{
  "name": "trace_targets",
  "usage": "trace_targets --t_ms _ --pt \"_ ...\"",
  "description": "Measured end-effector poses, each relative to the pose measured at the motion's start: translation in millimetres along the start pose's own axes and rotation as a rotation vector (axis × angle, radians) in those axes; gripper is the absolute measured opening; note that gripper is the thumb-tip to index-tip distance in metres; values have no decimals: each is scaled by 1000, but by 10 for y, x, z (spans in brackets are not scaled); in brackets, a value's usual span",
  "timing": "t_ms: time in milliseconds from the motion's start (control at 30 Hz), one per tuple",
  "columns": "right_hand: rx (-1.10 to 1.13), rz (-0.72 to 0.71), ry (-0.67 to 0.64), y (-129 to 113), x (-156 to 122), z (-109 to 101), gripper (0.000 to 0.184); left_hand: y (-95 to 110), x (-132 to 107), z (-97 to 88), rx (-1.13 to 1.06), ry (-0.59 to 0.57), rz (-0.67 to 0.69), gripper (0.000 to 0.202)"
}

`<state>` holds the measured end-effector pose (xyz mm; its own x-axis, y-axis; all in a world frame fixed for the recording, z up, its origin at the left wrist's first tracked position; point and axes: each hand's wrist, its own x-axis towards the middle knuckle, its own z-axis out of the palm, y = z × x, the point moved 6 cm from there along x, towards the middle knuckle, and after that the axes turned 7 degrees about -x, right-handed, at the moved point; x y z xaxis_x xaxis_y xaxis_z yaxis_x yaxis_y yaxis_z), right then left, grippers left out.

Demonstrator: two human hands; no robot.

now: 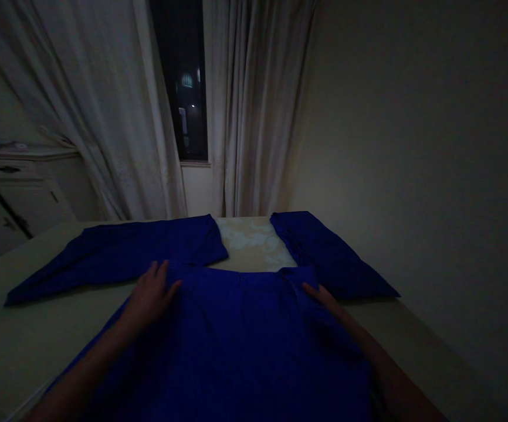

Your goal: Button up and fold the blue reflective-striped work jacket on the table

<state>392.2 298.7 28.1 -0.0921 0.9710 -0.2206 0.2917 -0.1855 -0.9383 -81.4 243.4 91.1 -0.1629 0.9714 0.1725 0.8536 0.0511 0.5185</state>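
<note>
Blue trousers (pixel 240 340) lie spread in front of me, waistband toward the far side with what looks like a button at its middle. Their lower part runs out of the frame. My left hand (pixel 151 293) rests on the left corner of the waistband, fingers apart. At the right corner, my right hand (pixel 324 296) holds the edge of the cloth, which is bunched there; some of its fingers are hidden. Behind the trousers lies a folded blue garment (pixel 148 249) on the left. Another folded blue garment (pixel 328 252) is on the right, close to my right hand.
The garments lie on a pale patterned bed or table surface (pixel 254 237). A plain wall (pixel 434 176) borders it on the right. Long curtains (pixel 100 117) hang around a dark window (pixel 190 88) behind. A white cabinet (pixel 29 187) stands at the left. The room is dim.
</note>
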Motion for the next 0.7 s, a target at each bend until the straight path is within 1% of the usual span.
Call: trace_targets --t_ms 33,67,100,133,167,200,233,300,333,367,433,467,500,567,600,633,667,700 --pt "5 -40 -29 46 -101 -13 102 -338 134 26 29 31 -124 87" --pt "-6 -89 -55 75 -217 -8 107 -607 236 70 -1 21 -213 92" --pt "-44 -139 -68 87 -341 8 115 -795 305 108 -61 9 -266 92" --pt "-109 -183 -68 83 -462 32 126 -911 338 148 -159 -19 -306 89" --pt "-195 -219 -57 61 -573 62 136 -967 338 185 -278 -59 -353 82" --pt "-284 -246 -43 21 -666 91 141 -975 311 217 -407 -107 -413 74" --pt "-359 -270 -21 -39 -734 106 140 -943 270 244 -540 -164 -484 66" --pt "-456 -315 26 -226 -769 72 125 -786 203 262 -782 -289 -622 54" --pt "-490 -339 52 -354 -728 12 117 -674 213 236 -875 -340 -661 50" --pt "-524 -364 84 -507 -644 -78 111 -554 271 182 -943 -367 -671 47" --pt "-606 -418 159 -875 -356 -322 106 -312 519 26 -1005 -360 -632 44" --pt "-654 -435 203 -1070 -162 -457 105 -193 693 -54 -1012 -338 -592 45" --pt "-703 -443 253 -1256 50 -585 102 -78 889 -127 -1007 -291 -531 46" --pt "-805 -411 362 -1527 476 -781 94 120 1275 -226 -929 -134 -381 49" --pt "-836 -387 395 -1589 662 -821 90 197 1430 -232 -857 -39 -310 50" --pt "-860 -356 414 -1593 819 -820 89 255 1544 -198 -780 49 -257 51" --pt "-874 -327 415 -1540 941 -780 90 295 1617 -120 -714 116 -228 52" --pt "-883 -301 407 -1442 1027 -710 91 316 1657 -3 -671 153 -222 54"
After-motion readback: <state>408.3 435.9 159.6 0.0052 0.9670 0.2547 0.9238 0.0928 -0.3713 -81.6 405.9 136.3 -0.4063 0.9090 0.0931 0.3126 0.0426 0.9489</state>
